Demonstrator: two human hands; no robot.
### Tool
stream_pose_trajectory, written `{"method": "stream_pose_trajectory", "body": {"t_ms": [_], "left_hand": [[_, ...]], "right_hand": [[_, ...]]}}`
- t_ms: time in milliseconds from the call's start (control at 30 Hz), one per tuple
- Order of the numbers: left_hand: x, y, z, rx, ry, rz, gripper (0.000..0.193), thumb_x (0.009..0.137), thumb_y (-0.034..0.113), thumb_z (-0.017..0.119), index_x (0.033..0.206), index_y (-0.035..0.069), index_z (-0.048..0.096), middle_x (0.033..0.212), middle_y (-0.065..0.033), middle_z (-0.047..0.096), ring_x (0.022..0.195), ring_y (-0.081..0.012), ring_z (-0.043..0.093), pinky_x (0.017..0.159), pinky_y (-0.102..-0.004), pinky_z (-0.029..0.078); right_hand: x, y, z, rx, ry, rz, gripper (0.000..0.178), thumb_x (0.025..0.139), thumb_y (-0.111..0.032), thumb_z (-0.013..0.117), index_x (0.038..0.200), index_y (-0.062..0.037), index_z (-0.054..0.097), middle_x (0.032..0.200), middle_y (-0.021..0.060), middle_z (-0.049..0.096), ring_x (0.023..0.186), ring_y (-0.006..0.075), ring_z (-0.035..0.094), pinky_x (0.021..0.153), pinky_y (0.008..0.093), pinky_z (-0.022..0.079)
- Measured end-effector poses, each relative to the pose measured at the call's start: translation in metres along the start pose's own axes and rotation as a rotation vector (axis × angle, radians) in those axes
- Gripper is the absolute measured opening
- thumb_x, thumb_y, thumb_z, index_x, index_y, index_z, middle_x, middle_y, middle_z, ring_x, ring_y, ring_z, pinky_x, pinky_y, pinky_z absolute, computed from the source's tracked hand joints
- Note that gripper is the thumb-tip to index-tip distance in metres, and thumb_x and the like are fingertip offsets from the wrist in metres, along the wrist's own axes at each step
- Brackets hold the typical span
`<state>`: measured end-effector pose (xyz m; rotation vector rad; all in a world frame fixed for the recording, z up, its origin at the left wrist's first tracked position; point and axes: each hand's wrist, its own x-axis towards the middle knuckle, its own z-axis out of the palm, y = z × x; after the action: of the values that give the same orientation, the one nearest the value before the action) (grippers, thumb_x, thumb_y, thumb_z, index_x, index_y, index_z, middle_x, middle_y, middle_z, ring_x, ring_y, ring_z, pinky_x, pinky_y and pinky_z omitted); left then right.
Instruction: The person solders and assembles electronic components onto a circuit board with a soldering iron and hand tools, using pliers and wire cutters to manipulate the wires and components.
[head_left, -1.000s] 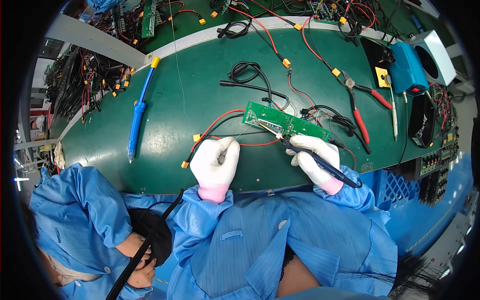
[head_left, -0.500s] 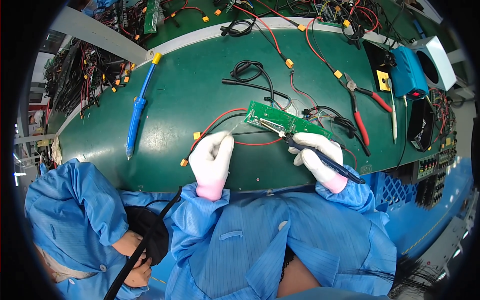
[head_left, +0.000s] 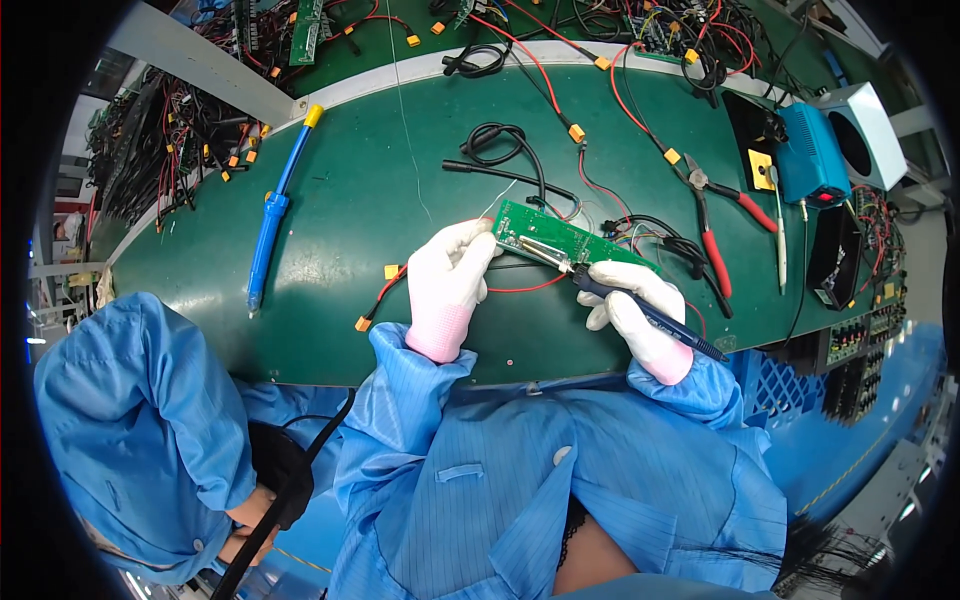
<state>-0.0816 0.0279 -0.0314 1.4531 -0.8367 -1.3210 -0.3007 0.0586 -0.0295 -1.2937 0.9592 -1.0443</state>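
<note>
My left hand [head_left: 447, 280], in a white glove, is closed in a pinch at the left end of a green circuit board [head_left: 575, 238]. A thin silvery solder wire [head_left: 500, 196] comes out above its fingertips; whether the fingers also grip the board's edge, I cannot tell. My right hand [head_left: 640, 305], gloved too, is wrapped round a dark blue soldering iron [head_left: 655, 320]. The iron's metal tip lies over the left part of the board. Red and black leads with a yellow connector [head_left: 363, 323] pass under my left hand.
Right of the board lie red-handled cutters [head_left: 712, 230], a white pen-like tool [head_left: 781, 245] and a blue soldering station [head_left: 815, 155]. A blue desoldering pump [head_left: 268, 235] is on the left. Black cable [head_left: 500, 145] lies behind the board. A co-worker in a blue sleeve [head_left: 150, 390] sits left.
My left hand has moved up and right to the board's left end. A long thin strand now shows across the table behind it. The iron stays nearly in place.
</note>
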Motion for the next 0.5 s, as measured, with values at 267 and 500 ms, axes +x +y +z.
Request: {"method": "stream_pose_trajectory", "body": {"t_ms": [267,500], "left_hand": [[0.001,-0.001,0.001,0.013,0.0,0.021,0.027,0.088,0.009,0.06,0.109,-0.008,0.062,0.082,-0.013,0.066,0.048,-0.0061,0.043,0.042,-0.0183,0.033],[-0.001,0.001,0.002,0.041,-0.017,0.016,0.029,0.09,0.013,0.057,0.112,-0.007,0.059,0.085,-0.0103,0.064,0.048,-0.0041,0.039,0.043,-0.0161,0.029]], "right_hand": [[-0.001,0.005,-0.004,0.05,0.008,-0.009,0.032,0.093,-0.014,0.053,0.118,0.0063,0.054,0.095,0.0207,0.063,0.072,0.0238,0.065,0.067,0.0283,0.054],[-0.002,0.01,-0.003,0.139,0.071,-0.035,0.029,0.09,-0.011,0.055,0.115,0.0042,0.059,0.089,0.0132,0.066,0.073,0.0178,0.066,0.064,0.0254,0.053]]}}
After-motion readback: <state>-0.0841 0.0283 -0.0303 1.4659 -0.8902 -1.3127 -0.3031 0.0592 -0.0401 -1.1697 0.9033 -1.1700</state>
